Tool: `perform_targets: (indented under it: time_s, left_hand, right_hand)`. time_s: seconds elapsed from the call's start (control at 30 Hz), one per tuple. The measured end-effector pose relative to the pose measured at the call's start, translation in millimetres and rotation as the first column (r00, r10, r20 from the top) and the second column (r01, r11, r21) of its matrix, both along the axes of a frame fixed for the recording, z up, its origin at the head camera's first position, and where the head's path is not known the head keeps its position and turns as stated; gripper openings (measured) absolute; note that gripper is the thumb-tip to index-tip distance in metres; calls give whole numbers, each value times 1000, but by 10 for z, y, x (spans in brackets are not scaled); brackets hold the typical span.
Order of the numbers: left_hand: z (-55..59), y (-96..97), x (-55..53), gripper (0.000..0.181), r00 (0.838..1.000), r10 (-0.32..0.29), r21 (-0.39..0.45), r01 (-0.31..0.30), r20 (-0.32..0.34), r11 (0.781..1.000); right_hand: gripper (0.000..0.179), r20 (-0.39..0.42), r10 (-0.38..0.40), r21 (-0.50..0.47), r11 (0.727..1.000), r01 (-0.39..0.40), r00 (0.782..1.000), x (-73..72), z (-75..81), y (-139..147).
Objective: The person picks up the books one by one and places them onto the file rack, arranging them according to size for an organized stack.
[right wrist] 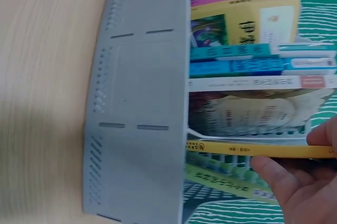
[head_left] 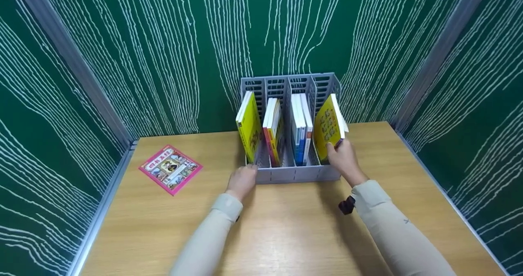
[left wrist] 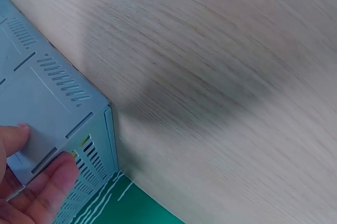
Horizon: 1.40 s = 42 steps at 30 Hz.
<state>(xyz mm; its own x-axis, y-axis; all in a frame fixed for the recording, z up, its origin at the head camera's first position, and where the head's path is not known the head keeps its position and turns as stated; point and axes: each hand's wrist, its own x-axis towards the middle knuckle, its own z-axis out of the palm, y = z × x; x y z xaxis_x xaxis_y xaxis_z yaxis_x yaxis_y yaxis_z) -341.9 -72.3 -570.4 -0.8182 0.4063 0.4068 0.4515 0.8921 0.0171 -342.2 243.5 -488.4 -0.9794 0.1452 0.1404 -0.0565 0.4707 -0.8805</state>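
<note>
A grey book rack (head_left: pixel 298 174) with upright dividers stands at the back of the table, books in each slot. My left hand (head_left: pixel 243 181) grips its front left corner; in the left wrist view, the thumb lies on the front panel and the fingers (left wrist: pixel 55 182) on the slotted side. My right hand (head_left: pixel 346 161) pinches a yellow book (head_left: pixel 327 123) in the rightmost slot, its yellow spine (right wrist: pixel 237 149) between thumb and fingers in the right wrist view. Beside that spine, a green-spined book (right wrist: pixel 226 182) leans in the same slot.
A pink-bordered book (head_left: pixel 170 169) lies flat on the wooden table (head_left: pixel 282 227), left of the rack. Other slots hold a yellow-green book (head_left: pixel 249 125), red and yellow books (head_left: pixel 273 133), and blue and white books (head_left: pixel 301 129). Green walls with white lines (head_left: pixel 220 31) enclose the table.
</note>
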Motion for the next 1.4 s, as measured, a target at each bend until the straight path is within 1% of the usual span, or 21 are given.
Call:
perform_targets:
  time_s: [0.1,0.17,0.33,0.43,0.5,0.53,0.6,0.63,0.7,0.77,0.83,0.87,0.9,1.0,1.17,1.3,1.4]
  left_hand:
    - [13,11,9,10,1000,5,7,-5,10,1000]
    - [24,19,13,10,1000,5,8,-5,7,1000]
    - [36,21,11,12,1000,11,-18,-11,11,1000]
    - [31,11,0,12,1000,15,-30,-15,16,999]
    - [23,8,-11,12,1000,11,-26,-10,10,1000]
    - [13,5,-17,12,1000,5,-19,-5,4,1000]
    - [-3,0,-27,11,1000,-9,10,9,-1,1000]
    - [-148,-21,-129,15,1000,-18,24,19,-19,1000]
    - [-164,-26,-139,15,1000,-28,52,28,-11,998]
    - [-170,-27,-148,16,1000,-30,74,29,10,997]
    - [-169,-25,-154,18,999,-22,70,19,35,997]
    - [-31,-6,-58,13,998,-13,64,9,63,998]
    - [-25,-5,-58,14,997,-6,52,2,71,999]
    - [2,18,-50,15,997,11,28,-13,81,1000]
    - [29,24,-29,15,998,17,18,-18,65,1000]
    - [17,2,-13,13,999,8,19,-8,45,1000]
    - [10,-25,-10,13,999,-2,27,1,49,1000]
  right_hand:
    - [57,24,26,13,1000,-26,999,-54,-59,8]
    - [59,55,35,16,999,-36,998,-92,-89,13]
    - [66,115,51,11,999,-52,992,-197,-153,-9]
    - [69,102,64,13,998,-66,993,-250,-188,-35]
    - [68,92,62,32,997,-65,994,-285,-206,-47]
    - [68,88,58,44,997,-62,994,-302,-215,-52]
    - [69,66,33,105,994,-39,997,-339,-236,-64]
    - [69,60,17,129,991,-25,998,-357,-247,-70]
    - [68,48,-9,176,984,1,999,-388,-273,-84]
    - [67,43,-26,201,979,17,999,-420,-303,-98]
    - [65,59,-34,203,979,21,998,-437,-325,-115]
    - [65,67,-37,207,978,22,997,-446,-335,-121]
    - [64,73,-40,208,978,24,997,-454,-339,-130]
    - [63,81,-51,228,973,31,995,-449,-326,-126]
    - [57,83,-53,240,970,31,995,-405,-262,-115]
    - [63,103,-56,223,974,32,993,-294,-199,-100]
    - [66,87,-69,209,977,50,994,-190,-153,-79]
